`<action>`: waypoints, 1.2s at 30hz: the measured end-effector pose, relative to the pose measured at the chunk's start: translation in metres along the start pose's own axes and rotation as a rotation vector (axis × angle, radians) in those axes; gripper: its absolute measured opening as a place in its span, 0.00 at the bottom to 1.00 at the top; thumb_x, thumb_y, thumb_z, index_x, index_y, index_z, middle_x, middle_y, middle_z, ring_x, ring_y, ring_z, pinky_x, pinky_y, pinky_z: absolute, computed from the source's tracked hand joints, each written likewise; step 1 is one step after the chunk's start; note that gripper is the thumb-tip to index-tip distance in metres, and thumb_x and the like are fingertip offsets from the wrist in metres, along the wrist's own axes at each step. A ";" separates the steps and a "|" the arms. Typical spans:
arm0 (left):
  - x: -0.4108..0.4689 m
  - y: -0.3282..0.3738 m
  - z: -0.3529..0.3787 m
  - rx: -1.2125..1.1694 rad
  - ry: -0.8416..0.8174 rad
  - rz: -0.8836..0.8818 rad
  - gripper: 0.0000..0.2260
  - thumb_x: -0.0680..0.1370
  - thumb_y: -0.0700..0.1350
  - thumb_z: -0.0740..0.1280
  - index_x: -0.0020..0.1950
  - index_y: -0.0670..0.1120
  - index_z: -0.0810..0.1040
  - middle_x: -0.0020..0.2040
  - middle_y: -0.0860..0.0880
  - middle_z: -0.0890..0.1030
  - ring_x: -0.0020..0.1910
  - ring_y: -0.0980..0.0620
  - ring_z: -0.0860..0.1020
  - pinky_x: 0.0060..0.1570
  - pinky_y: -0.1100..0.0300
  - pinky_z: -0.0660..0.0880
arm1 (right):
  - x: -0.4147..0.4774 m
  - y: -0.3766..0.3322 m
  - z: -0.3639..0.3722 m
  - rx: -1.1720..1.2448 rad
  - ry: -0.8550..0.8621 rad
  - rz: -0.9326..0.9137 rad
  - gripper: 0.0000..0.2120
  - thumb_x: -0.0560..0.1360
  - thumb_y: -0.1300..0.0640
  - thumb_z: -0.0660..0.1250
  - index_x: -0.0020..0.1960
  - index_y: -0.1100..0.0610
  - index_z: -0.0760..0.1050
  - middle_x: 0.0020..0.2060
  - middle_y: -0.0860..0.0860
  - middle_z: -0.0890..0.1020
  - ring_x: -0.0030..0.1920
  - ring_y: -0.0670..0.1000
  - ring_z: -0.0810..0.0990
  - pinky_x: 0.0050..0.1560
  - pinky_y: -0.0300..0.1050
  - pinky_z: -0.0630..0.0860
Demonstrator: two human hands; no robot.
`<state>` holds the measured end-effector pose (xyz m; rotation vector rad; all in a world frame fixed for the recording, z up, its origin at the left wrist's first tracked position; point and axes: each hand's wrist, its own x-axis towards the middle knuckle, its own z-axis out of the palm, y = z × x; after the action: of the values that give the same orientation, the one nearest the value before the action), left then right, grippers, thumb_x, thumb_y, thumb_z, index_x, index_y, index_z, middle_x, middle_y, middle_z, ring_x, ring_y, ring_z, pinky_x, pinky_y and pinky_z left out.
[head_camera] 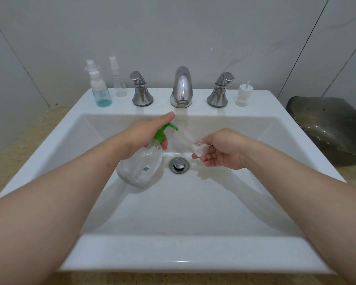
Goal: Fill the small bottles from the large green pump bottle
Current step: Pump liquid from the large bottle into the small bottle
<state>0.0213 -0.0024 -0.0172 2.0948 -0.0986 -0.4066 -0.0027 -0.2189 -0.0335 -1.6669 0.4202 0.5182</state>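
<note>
From the head camera, a white sink (173, 251) fills most of the frame, with both forearms reaching in from the lower corners.

Just left of centre, the left hand (140, 134) grips the large pump bottle (141, 163) around its neck and holds it above the basin. The bottle is tilted, its clear body toward the lower left and its green pump (162, 132) toward the upper right. The index finger lies stretched out over the pump head, and the other fingers curl around the neck.

Right of centre, the right hand (224, 151) pinches the small clear bottle (190, 143) by its base between thumb and fingertips. This bottle is also tilted, and its open end points up and left to just beside the pump nozzle. Both bottles hang above the drain (178, 165).

Along the sink's back ledge, at upper left, stand a blue-tinted spray bottle (100, 93), a second spray bottle (90, 64) mostly hidden behind it, and a slim clear spray bottle (117, 81). A chrome spout (182, 87) stands at upper centre between two chrome handles (141, 91). A loose white spray cap (244, 95) sits on the ledge at upper right.

At the right edge, a dark glass dish (333, 126) rests on the speckled countertop (12, 149).
</note>
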 end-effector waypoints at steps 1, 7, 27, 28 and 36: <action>0.001 -0.001 -0.001 -0.004 -0.007 -0.008 0.30 0.80 0.69 0.57 0.38 0.45 0.81 0.34 0.49 0.84 0.30 0.55 0.74 0.46 0.58 0.70 | 0.000 0.000 0.000 -0.001 0.001 0.000 0.06 0.82 0.63 0.62 0.55 0.62 0.78 0.50 0.66 0.85 0.27 0.51 0.78 0.34 0.45 0.77; 0.002 0.001 0.001 -0.011 0.022 -0.016 0.25 0.83 0.59 0.57 0.35 0.44 0.76 0.33 0.46 0.83 0.28 0.53 0.72 0.42 0.57 0.69 | -0.001 -0.001 0.001 0.002 -0.014 0.000 0.06 0.82 0.63 0.63 0.53 0.62 0.78 0.49 0.65 0.85 0.28 0.51 0.78 0.36 0.45 0.78; 0.005 -0.001 0.001 -0.038 0.012 -0.007 0.24 0.84 0.59 0.56 0.35 0.46 0.74 0.31 0.46 0.81 0.24 0.54 0.72 0.38 0.56 0.67 | 0.001 0.000 0.000 -0.001 -0.002 0.001 0.08 0.83 0.63 0.61 0.54 0.62 0.78 0.46 0.64 0.85 0.28 0.51 0.78 0.35 0.45 0.77; 0.005 0.000 0.001 -0.042 0.012 -0.010 0.24 0.84 0.59 0.57 0.35 0.46 0.74 0.31 0.45 0.81 0.25 0.53 0.72 0.39 0.56 0.67 | 0.001 0.000 0.001 -0.001 -0.005 0.001 0.07 0.83 0.63 0.61 0.54 0.62 0.78 0.46 0.64 0.85 0.28 0.51 0.78 0.34 0.45 0.77; 0.007 -0.002 -0.001 -0.028 -0.021 -0.029 0.26 0.83 0.56 0.55 0.30 0.43 0.74 0.33 0.42 0.82 0.34 0.46 0.72 0.46 0.51 0.68 | 0.001 -0.001 0.001 -0.006 -0.020 0.001 0.08 0.82 0.63 0.62 0.54 0.63 0.79 0.45 0.63 0.86 0.28 0.51 0.78 0.34 0.44 0.77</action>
<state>0.0276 -0.0021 -0.0206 2.0671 -0.0751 -0.4452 -0.0020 -0.2180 -0.0335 -1.6660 0.4050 0.5368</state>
